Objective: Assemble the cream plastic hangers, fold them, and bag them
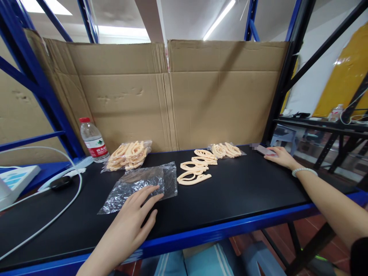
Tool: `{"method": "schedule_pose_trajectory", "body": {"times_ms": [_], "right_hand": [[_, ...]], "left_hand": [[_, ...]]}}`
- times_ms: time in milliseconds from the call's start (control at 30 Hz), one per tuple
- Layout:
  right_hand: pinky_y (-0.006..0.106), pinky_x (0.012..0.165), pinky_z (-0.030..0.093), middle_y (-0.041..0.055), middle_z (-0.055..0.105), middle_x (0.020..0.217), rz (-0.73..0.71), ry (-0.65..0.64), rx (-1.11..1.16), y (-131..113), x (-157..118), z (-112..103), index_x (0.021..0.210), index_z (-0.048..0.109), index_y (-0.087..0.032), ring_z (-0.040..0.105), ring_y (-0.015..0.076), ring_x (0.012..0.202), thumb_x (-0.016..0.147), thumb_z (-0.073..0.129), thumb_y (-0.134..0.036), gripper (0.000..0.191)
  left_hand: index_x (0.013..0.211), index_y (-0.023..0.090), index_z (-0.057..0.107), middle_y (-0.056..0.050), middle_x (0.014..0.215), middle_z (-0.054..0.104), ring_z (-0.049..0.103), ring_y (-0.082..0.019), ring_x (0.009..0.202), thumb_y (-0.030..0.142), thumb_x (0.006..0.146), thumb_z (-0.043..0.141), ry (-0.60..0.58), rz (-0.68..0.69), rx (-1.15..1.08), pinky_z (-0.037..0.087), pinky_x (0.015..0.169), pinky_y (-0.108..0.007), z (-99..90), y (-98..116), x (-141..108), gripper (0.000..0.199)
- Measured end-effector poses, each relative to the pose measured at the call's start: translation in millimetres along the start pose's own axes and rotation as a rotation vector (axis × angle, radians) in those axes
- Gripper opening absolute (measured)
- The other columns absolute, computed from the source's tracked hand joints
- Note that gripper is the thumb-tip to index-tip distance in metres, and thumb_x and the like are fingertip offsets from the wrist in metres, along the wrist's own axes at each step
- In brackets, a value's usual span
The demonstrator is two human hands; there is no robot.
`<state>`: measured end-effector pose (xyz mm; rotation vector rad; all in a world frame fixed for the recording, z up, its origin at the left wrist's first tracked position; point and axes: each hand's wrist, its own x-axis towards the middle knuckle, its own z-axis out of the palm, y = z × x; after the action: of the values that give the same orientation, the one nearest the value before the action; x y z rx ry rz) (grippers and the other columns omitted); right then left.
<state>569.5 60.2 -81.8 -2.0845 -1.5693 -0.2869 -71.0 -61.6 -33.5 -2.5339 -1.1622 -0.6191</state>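
My left hand [140, 214] is open, fingers spread, over the near side of some clear plastic bags [143, 180] lying flat on the black tabletop. At the far right my right hand [280, 157], with a beaded bracelet on its wrist, grips the near end of a phone [263, 150] lying by the table's back right corner. Several loose cream folding hangers [193, 177] lie in a slanting row right of the bags. Behind them rests a bagged bundle of hangers [227, 150]. A bigger bagged pile of hangers [128, 155] sits at the back left.
A water bottle [94, 142] with a red cap stands at the back left. White cables [77, 188] and a power strip [14, 184] occupy the left end. Cardboard [120, 96] walls off the back, between blue and black frame posts. A blue edge [230, 227] borders the table's front.
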Motion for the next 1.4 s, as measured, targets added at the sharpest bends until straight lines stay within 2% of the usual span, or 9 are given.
{"method": "schedule_pose_trajectory", "body": {"times_ms": [233,633,1033,1267,1333,1400], "right_hand": [[0.035,0.103,0.033,0.0139,0.052,0.119,-0.016,-0.065,0.025,-0.7,-0.1,-1.9,0.120,0.055,-0.019,0.042,0.0297,0.125,0.079,0.057,-0.043,0.047],[0.034,0.107,0.031,0.0201,0.050,0.125,-0.013,-0.072,0.018,-2.2,0.6,-2.3,0.124,0.053,-0.012,0.042,0.0310,0.126,0.080,0.059,-0.042,0.053],[0.034,0.105,0.032,0.0157,0.052,0.121,-0.014,-0.061,0.016,-0.6,1.0,-1.0,0.120,0.055,-0.016,0.040,0.0295,0.128,0.079,0.058,-0.042,0.049],[0.034,0.103,0.036,0.0145,0.053,0.119,-0.008,-0.048,0.009,1.0,-0.4,-2.8,0.120,0.056,-0.016,0.045,0.0288,0.123,0.078,0.059,-0.042,0.049],[0.037,0.102,0.036,0.0153,0.053,0.119,0.008,-0.039,-0.002,-2.7,-1.5,-6.8,0.118,0.057,-0.016,0.045,0.0301,0.123,0.077,0.059,-0.042,0.049],[0.044,0.102,0.036,0.0168,0.050,0.122,0.006,0.013,-0.019,-19.3,-5.5,-12.1,0.117,0.058,-0.016,0.042,0.0340,0.125,0.076,0.060,-0.044,0.050]], "left_hand": [[0.126,0.029,0.056,-0.005,0.137,0.051,0.050,-0.029,0.123,0.032,0.090,0.046,0.011,0.003,0.004,0.045,0.101,-0.045,0.5,-0.7,0.7,0.038],[0.128,0.027,0.053,-0.006,0.138,0.050,0.048,-0.028,0.126,0.030,0.090,0.046,0.013,0.016,0.027,0.045,0.102,-0.045,1.2,-1.3,-1.5,0.039],[0.125,0.029,0.057,-0.005,0.138,0.050,0.049,-0.028,0.125,0.031,0.090,0.046,0.010,0.002,-0.009,0.044,0.102,-0.045,-0.3,0.1,0.1,0.037],[0.126,0.028,0.055,-0.005,0.138,0.049,0.048,-0.028,0.126,0.030,0.090,0.046,0.000,0.008,0.001,0.044,0.102,-0.046,-0.2,-0.4,-0.3,0.037],[0.127,0.028,0.054,-0.006,0.139,0.048,0.047,-0.029,0.127,0.030,0.090,0.046,0.000,0.012,0.015,0.044,0.102,-0.047,-0.3,-0.3,-0.5,0.038],[0.129,0.027,0.051,-0.007,0.140,0.046,0.047,-0.029,0.126,0.029,0.090,0.046,0.016,0.015,0.031,0.045,0.101,-0.047,-0.3,-0.2,-0.6,0.040]]}}
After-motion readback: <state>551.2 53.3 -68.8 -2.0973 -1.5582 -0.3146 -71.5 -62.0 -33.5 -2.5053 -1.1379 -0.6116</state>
